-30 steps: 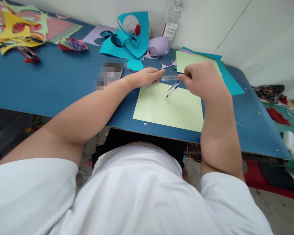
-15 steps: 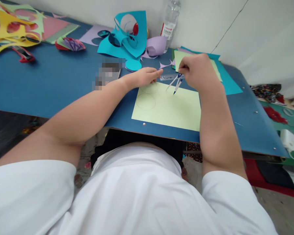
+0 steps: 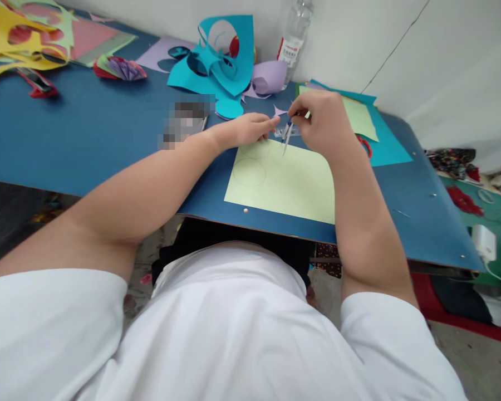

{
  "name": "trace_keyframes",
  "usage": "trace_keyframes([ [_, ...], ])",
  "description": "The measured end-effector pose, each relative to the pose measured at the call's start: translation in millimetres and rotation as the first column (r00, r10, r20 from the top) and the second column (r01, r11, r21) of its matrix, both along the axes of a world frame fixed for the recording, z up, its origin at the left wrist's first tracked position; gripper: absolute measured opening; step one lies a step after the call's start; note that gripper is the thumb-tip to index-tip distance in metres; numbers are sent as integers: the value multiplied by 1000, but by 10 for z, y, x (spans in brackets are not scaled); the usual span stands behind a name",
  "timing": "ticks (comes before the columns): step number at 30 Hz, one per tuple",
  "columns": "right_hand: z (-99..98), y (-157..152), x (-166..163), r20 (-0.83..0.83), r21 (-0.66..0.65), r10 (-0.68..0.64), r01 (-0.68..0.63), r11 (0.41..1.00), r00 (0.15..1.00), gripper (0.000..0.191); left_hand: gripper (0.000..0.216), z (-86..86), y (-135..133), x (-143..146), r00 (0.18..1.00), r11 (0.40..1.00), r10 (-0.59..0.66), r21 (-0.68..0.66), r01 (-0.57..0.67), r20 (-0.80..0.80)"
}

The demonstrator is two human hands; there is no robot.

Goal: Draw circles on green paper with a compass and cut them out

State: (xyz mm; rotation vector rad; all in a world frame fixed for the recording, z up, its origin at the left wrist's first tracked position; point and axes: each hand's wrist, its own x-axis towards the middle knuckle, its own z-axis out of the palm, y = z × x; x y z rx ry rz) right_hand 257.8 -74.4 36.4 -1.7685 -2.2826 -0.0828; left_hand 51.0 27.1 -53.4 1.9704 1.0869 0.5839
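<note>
A pale green sheet of paper (image 3: pixel 292 186) lies near the table's front edge, with faint pencilled circles at its left. My left hand (image 3: pixel 256 128) rests on the sheet's far left edge, fingers stretched out and holding nothing. Pinched by its top in my right hand (image 3: pixel 317 117) is a white and blue drawing compass (image 3: pixel 288 136), its legs pointing down at the upper part of the sheet. Behind the compass lies a clear ruler (image 3: pixel 280 132), partly covered by my hands. Red scissor handles (image 3: pixel 365 146) show beside my right wrist.
Blue cut-out paper (image 3: pixel 234 61), purple scraps and a clear bottle (image 3: pixel 294 42) stand against the wall. Blue paper discs (image 3: pixel 229 108) and a blurred-out flat object (image 3: pixel 186 122) lie left of my hand. Yellow scraps (image 3: pixel 12 42) and a stapler-like red tool (image 3: pixel 37 83) are far left. Coloured sheets (image 3: pixel 388 139) lie right.
My right hand has shifted a little left and turned the compass, whose legs have swung round over the sheet. The scissor handles have come into view. My left hand stays in place.
</note>
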Motion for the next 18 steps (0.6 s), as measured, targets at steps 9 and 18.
trace_keyframes([
  [9, 10, -127, 3, -172, -3, 36, -37, 999, 984, 38, 56, 36, -36, -18, 999, 1000, -12, -19, 12, 39],
  [18, 147, -256, -112, -65, -126, -119, 110, 986, 991, 50, 53, 36, -28, -8, 999, 999, -20, -40, 21, 31],
])
